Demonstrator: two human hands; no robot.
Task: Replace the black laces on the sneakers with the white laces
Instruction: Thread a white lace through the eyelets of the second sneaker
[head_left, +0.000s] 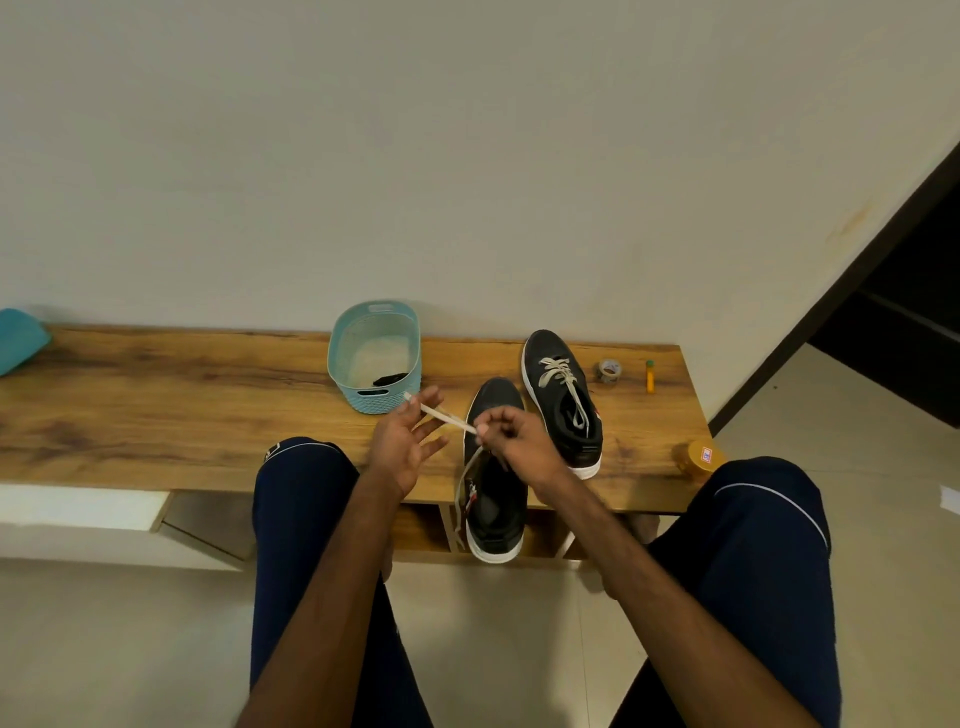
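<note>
Lacing step: feeding the white lace (445, 414) through the near sneaker (496, 499). I'd judge this is the second shoe, partway done.
Right hand (517, 441): thumb and forefinger pinch the lace just above the sneaker's eyelet area, with the other fingers curled in.
Left hand (402, 441): palm up, fingers spread, gripping nothing. The lace's free run crosses near its fingertips; I can't tell whether it touches them.
Lace layout: the tip points up-left toward the basket (410, 358). The other tail hangs down the sneaker's left side, past the front edge of the counter (182, 395).
Near sneaker: toe points away from the person and the heel overhangs the counter edge. The eyelets are hidden under the right hand.
Far sneaker (563, 405): sits just to the right and behind, on the counter, with white lacing already in.
Black lace (389, 378): in the basket, well out of the way.
Do it well: close the left hand on the tip before pulling, so the aglet doesn't whip.
Tension: pull slack out row by row and keep the flat lace untwisted.
Balance: check both tails for equal length; the hanging one looks long.
Risk: the overhanging heel could tip the shoe off, so slide it further on or pin it down.
Clutter: tape roll (609, 370) and a yellow tube (649, 375) sit well right, not in play.
</note>
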